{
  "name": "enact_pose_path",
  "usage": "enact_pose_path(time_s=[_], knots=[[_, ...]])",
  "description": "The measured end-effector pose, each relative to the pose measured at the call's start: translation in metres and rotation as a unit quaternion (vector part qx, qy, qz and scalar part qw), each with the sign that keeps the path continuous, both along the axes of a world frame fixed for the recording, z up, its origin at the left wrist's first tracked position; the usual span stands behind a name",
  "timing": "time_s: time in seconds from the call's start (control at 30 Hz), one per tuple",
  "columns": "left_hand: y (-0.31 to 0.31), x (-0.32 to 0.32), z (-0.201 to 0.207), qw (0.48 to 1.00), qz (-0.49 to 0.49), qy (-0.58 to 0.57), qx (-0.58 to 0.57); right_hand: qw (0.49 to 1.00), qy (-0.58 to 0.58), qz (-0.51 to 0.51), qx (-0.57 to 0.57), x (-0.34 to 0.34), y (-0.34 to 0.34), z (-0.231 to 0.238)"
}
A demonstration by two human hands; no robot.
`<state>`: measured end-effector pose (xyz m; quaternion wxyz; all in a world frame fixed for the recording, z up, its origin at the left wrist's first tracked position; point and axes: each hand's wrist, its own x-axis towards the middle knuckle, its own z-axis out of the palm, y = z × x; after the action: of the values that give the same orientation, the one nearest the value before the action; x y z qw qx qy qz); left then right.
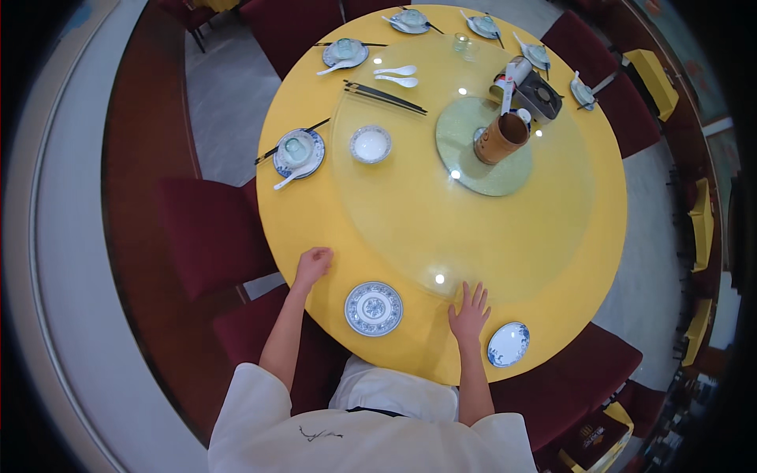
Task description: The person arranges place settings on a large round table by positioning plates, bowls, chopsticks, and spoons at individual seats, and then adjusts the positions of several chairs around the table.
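Observation:
My left hand (315,266) hovers at the left edge of the round yellow-covered table (303,225), its fingers curled in and nothing showing in them. Fingers spread, my right hand (470,311) lies at the near rim of the glass turntable (505,236). Between the hands is a blue-patterned white plate (374,309), touched by neither. A smaller white plate with blue flowers (509,344) sits just right of my right wrist. Farther off on the glass are a white bowl (371,144), several black chopsticks (385,98) and two white spoons (397,76).
A brown cylindrical holder (501,139) and a dark box (538,96) stand around the turntable's center disc (473,169). Place settings with plates, glasses, spoons and chopsticks line the far and left rim, the nearest being a plate (315,162). Dark red chairs (213,232) surround the table.

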<state>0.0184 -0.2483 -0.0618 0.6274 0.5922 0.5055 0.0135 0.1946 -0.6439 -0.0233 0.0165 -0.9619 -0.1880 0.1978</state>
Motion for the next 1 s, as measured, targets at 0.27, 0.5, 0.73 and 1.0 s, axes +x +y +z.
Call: enact_pose_path(time_s=[0.27, 0.5, 0.73, 1.0], knots=[[-0.019, 0.042, 0.004, 0.998, 0.006, -0.058, -0.034, 0.999, -0.001, -0.038, 0.008, 0.018, -0.017, 0.006], [-0.020, 0.079, 0.009, 0.996, -0.009, -0.084, -0.019, 0.998, 0.004, -0.062, -0.032, 0.033, -0.027, 0.007], [-0.033, 0.087, 0.010, 0.997, 0.017, -0.070, -0.019, 0.999, -0.008, 0.026, 0.042, -0.024, 0.020, 0.011], [-0.041, 0.075, 0.007, 0.999, -0.015, -0.028, 0.015, 0.998, 0.051, 0.034, 0.012, -0.029, 0.004, 0.011]])
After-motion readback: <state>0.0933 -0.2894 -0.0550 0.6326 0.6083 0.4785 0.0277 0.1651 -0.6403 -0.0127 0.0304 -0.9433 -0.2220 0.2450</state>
